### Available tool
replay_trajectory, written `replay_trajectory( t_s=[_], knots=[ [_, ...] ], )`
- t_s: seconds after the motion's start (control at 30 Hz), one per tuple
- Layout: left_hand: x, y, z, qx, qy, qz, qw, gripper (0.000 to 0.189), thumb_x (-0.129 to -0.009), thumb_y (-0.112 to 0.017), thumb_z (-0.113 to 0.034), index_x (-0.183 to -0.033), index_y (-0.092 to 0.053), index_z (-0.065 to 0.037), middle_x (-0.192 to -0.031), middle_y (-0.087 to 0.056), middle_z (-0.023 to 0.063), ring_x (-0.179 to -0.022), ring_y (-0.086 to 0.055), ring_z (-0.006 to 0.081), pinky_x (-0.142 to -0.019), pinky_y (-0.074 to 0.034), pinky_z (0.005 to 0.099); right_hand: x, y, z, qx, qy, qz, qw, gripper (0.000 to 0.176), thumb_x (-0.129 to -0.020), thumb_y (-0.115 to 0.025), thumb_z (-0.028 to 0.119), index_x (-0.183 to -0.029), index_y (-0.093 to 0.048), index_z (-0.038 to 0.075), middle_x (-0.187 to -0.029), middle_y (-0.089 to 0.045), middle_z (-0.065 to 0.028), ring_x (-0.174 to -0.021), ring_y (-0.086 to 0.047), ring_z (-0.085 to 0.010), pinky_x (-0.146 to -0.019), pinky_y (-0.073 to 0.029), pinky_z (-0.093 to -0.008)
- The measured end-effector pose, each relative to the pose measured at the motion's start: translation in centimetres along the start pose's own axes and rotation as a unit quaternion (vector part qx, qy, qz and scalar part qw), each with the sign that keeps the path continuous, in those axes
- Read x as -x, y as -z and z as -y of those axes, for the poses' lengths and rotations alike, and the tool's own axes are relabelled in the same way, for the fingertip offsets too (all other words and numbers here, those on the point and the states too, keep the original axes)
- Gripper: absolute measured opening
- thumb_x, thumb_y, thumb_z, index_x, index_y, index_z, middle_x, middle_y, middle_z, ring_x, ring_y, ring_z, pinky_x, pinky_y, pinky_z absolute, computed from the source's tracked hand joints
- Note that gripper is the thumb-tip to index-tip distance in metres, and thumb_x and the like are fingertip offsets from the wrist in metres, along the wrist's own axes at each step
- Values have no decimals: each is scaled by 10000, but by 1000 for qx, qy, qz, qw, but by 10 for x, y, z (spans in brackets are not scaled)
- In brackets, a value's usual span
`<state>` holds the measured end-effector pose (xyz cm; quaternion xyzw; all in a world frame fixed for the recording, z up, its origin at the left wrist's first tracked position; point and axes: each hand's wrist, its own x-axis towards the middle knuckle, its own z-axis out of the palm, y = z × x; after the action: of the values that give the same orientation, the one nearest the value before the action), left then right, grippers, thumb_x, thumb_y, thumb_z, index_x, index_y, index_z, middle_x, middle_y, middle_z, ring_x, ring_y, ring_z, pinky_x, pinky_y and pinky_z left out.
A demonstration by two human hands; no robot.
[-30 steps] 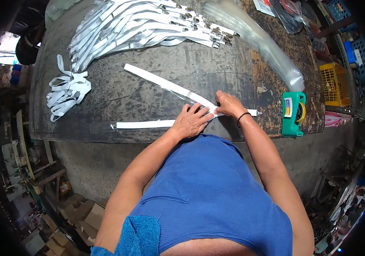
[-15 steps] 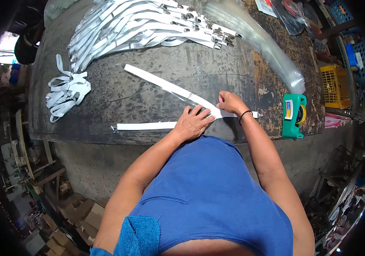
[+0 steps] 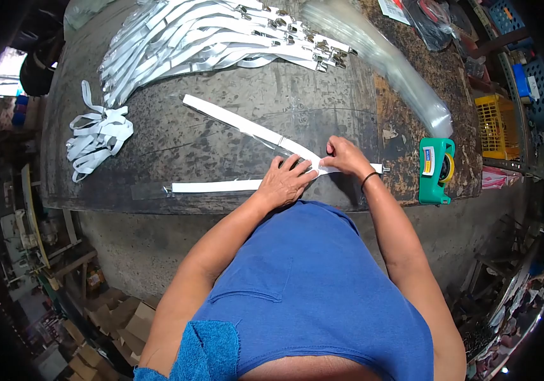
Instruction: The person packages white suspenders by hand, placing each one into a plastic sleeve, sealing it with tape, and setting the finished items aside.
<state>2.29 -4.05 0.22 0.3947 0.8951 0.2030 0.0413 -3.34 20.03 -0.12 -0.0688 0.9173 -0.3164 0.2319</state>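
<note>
The white strap (image 3: 234,119) stretched along the bench (image 3: 221,152), toward ten o'clock of the left hand (image 3: 284,183) — fingers spread, pressing it — while the right hand (image 3: 346,157) curled narrow at two, its hold unclear.

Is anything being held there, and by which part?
The left hand presses the white straps down beside where they meet. The right hand has its fingers at that junction; whether they pinch it cannot be told.

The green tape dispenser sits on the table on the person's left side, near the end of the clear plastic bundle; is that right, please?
Not quite: the head view shows the green tape dispenser on the person's right side, beyond the right hand. It does sit on the table, near the end of the clear plastic bundle.
</note>
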Motion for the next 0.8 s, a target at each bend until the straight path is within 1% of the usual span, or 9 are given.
replay_trajectory(
  t_s=[0.03, 0.13, 0.23, 0.3, 0.37, 0.43, 0.53, 0.67, 0.8],
  knots=[
    [-1, 1, 1, -4, -4, 0, 1000, 418, -872, -641, -240, -1285, -573, -248, -1350, -530, 25, -1259, -458, 278, -955, -365, 472, 4, 1, 13, -2, -1, 1, 1000, 417, -677, -837, 307, -919, -593, 73, -940, -652, -161, -915, -638, -373, -766, -493, -447],
    [-1, 3, 1, -19, -7, 17, 1000, 428, -875, -637, -249, -1298, -565, -246, -1356, -526, 27, -1271, -449, 277, -960, -360, 470, 7, 1, 35, 112, -90, 23, 989, 424, -680, -833, 315, -967, -608, 100, -1075, -607, -167, -1016, -622, -397, -836, -493, -483],
    [0, 2, 4, -7, -12, 14, 1000, 473, -872, -640, -262, -1333, -541, -220, -1372, -516, 30, -1282, -439, 274, -978, -350, 468, 3, 5, 36, 112, -97, 46, 988, 403, -691, -819, 316, -955, -601, 103, -1048, -601, -163, -1025, -622, -392, -826, -494, -473],
    [4, 3, 5, 23, 8, 27, 999, 560, -892, -610, -295, -1411, -467, -140, -1418, -487, 52, -1315, -412, 277, -1024, -330, 478, -2, 3, 14, 80, -80, 45, 993, 411, -688, -812, 328, -942, -587, 96, -1032, -594, -150, -1013, -616, -391, -824, -488, -464],
    [8, 2, 4, 60, 27, 12, 998, 569, -904, -591, -307, -1425, -452, -127, -1461, -451, 69, -1361, -374, 292, -1064, -305, 507, 1, -1, 1, -16, -68, 44, 997, 414, -684, -808, 334, -926, -574, 94, -1002, -586, -138, -995, -608, -380, -823, -481, -454],
    [14, 0, 1, 38, 28, 8, 999, 570, -909, -586, -310, -1430, -448, -125, -1485, -427, 73, -1382, -355, 298, -1086, -287, 524, 8, -1, 15, -8, -70, 34, 997, 421, -681, -816, 338, -929, -572, 100, -994, -579, -132, -989, -598, -366, -831, -462, -463],
    [19, -6, 2, 12, 38, 16, 999, 574, -918, -575, -324, -1439, -441, -123, -1523, -389, 76, -1412, -323, 309, -1119, -253, 550, 22, -10, 39, 130, -67, -33, 989, 494, -662, -844, 378, -983, -581, 111, -1058, -572, -120, -1052, -568, -355, -857, -416, -486],
    [21, -11, 2, -43, 35, 32, 998, 598, -932, -556, -393, -1461, -426, -147, -1540, -371, 59, -1420, -311, 294, -1140, -232, 563, 24, -16, 42, 140, -92, -47, 985, 510, -656, -844, 395, -996, -585, 117, -1075, -567, -111, -1063, -549, -343, -852, -394, -481],
    [21, -11, 2, -15, 37, 28, 999, 589, -927, -563, -359, -1454, -430, -131, -1540, -373, 70, -1431, -302, 303, -1141, -219, 565, 25, -8, 30, 105, -66, -26, 992, 474, -689, -818, 427, -978, -579, 138, -1058, -567, -105, -1050, -551, -335, -842, -394, -473]
  ],
)
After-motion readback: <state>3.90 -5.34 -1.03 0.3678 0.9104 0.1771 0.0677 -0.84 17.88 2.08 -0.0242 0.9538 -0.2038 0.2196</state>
